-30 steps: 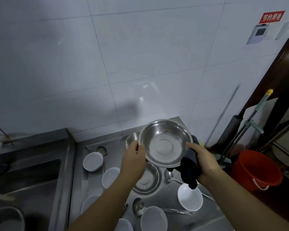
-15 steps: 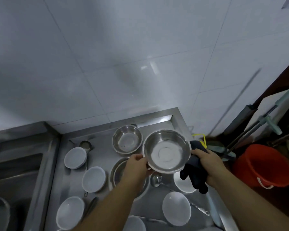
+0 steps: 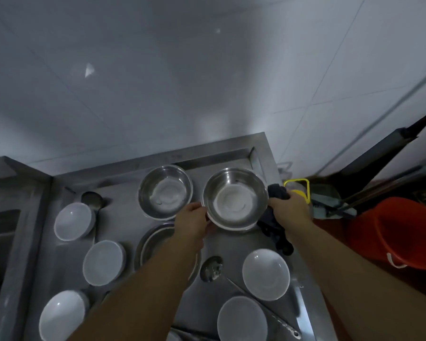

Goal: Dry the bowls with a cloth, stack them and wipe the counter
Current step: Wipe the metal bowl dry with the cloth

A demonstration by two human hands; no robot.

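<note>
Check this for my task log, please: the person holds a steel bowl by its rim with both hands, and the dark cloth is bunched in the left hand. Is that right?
One detail is off. The head view shows the dark cloth bunched in the right hand, not the left hand. The rest stands: both hands hold the steel bowl by its rim.

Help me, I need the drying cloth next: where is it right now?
In the head view, the dark cloth is bunched in the right hand, against the right rim of the held steel bowl.
</note>
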